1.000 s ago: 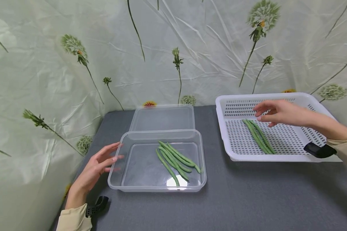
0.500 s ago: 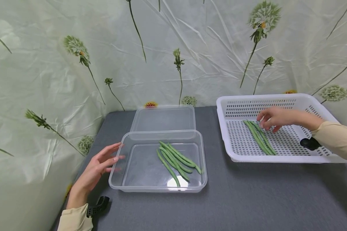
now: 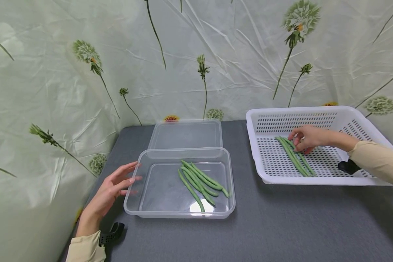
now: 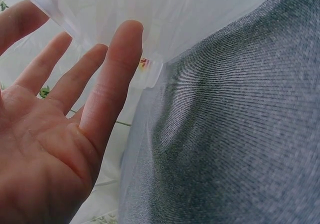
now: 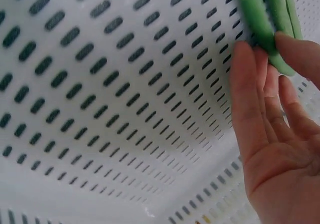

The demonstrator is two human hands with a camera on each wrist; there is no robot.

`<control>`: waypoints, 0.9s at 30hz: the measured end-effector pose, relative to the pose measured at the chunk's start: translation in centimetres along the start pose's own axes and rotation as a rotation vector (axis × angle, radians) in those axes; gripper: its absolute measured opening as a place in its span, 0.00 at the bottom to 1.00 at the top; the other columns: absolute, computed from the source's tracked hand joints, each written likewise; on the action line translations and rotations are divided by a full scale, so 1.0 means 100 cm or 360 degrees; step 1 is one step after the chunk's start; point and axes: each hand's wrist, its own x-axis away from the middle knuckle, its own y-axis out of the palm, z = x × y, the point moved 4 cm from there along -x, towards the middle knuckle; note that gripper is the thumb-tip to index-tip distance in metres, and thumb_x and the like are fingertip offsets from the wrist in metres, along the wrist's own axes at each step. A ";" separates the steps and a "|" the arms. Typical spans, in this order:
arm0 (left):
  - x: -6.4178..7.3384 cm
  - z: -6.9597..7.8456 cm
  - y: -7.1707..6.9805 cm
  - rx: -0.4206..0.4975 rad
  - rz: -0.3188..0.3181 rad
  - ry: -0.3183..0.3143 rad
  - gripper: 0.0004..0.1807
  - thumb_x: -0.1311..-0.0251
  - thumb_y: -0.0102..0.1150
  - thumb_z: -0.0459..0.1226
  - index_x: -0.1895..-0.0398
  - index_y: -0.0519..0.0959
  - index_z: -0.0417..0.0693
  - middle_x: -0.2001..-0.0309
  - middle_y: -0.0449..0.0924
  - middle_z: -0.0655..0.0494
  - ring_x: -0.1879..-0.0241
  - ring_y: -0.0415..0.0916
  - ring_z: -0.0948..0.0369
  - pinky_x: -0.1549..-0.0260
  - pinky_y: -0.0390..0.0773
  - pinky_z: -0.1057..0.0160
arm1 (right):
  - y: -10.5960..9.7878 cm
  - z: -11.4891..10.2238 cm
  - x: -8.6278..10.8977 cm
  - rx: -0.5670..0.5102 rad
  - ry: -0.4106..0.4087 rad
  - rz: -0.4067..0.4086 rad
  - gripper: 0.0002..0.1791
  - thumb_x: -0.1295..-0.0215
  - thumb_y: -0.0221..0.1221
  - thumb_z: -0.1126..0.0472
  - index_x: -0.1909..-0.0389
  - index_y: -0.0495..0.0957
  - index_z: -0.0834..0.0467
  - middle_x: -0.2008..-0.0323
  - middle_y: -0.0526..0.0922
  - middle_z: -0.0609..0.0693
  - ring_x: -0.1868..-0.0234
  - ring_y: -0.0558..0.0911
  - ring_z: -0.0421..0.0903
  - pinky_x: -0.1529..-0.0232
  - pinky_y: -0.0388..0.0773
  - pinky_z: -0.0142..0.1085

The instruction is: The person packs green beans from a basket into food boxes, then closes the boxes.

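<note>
My right hand reaches into the white perforated basket at the right. Its thumb and fingertips pinch one green bean near the end, as the right wrist view shows. Beside it in the basket lie other green beans. At the left, my left hand has its fingers spread and lightly bent against the left wall of a clear plastic container. In the left wrist view, its fingertips meet that wall. Several green beans lie together in the right half of the container.
A clear plastic lid lies flat behind the container. Both vessels stand on a dark grey cloth. A flower-printed sheet hangs behind and along the left side.
My right hand has lowered into the basket and its fingers have closed on a green bean. The left hand has stayed at the container's wall.
</note>
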 end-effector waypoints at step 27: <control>0.001 -0.001 0.000 -0.0014 0.0013 -0.0002 0.27 0.26 0.49 0.34 0.26 0.60 0.48 0.29 0.61 0.50 0.42 0.75 0.61 0.57 0.83 0.50 | -0.036 -0.022 0.066 -0.0328 -0.0480 0.0273 0.23 0.27 0.51 0.71 0.40 0.65 0.42 0.54 0.82 0.45 0.58 0.85 0.46 0.65 0.84 0.48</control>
